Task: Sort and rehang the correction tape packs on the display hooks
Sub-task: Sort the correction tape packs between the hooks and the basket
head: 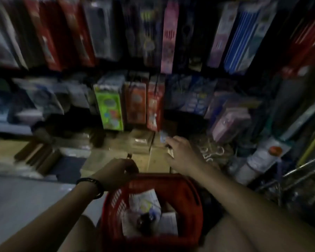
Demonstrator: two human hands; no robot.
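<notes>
Dim shop shelving fills the background, with hanging goods [109, 104] above cardboard boxes [140, 142] on the floor. Between the person's knees sits a red basket [153, 180] with loose packs [145, 202] inside. The right hand [182, 151] reaches over the boxes, fingers pinching one small pack [163, 136] by its near end. Its long axis seems to point up and away toward the display, but blur hides its face. The left hand [115, 171] curls its fingers round a dark handle [129, 156] at the basket's far rim. The pack is probably light, thin card: grip the card's edge and spare the hanging hole.
</notes>
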